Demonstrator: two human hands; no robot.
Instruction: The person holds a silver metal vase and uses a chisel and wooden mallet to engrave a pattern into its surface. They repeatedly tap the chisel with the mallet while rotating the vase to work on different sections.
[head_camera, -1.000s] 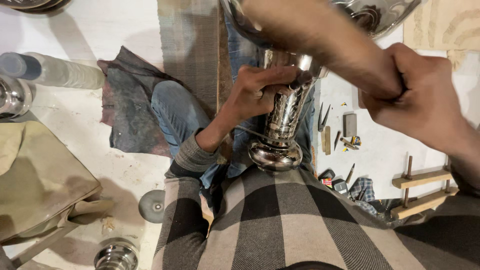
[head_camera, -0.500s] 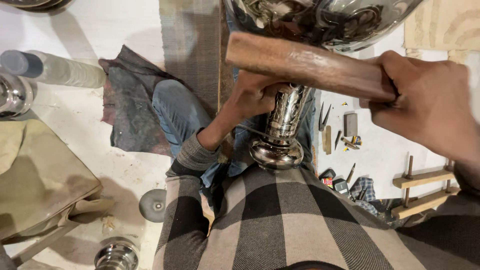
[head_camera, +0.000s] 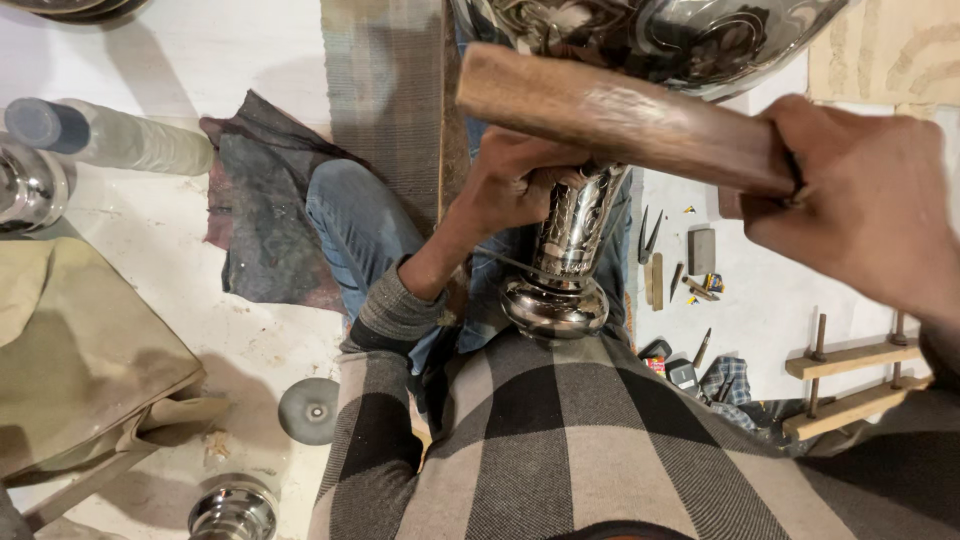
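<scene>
- Nearest the camera is the person's checked grey and black sweater (head_camera: 600, 450), filling the lower middle of the view.
- Just beyond it, the round foot of a shiny engraved metal vase (head_camera: 565, 270) rests against the person's lap, its stem rising toward the wide bowl at the top edge.
- The left hand (head_camera: 515, 185) wraps round the vase stem, fingers pressed closed on it and pinching a thin metal tool (head_camera: 510, 262) that slants across the stem below the hand.
- The right hand (head_camera: 850, 215) is clenched tight round one end of a brown wooden mallet (head_camera: 620, 115), which lies crosswise above the left hand and in front of the vase bowl; whether it touches the vase I cannot tell.
- So the vase sits between the two hands: held in the left grip, just under the mallet held in the right grip.
- On the white floor (head_camera: 250, 330) to the right lie small hand tools (head_camera: 655, 250), a small dark block (head_camera: 702, 250), and small colourful packets (head_camera: 655, 362) near the sweater, red and yellow, too small to make out.
- A wooden clamp (head_camera: 850, 380) with metal rods lies at the far right.
- To the left are a grey disc (head_camera: 308, 410), a tan cloth bag (head_camera: 90, 360), a dark rag (head_camera: 265, 220) under the jeans knee, and farther off a clear plastic bottle (head_camera: 110, 140) with a blue cap, lying on its side.
</scene>
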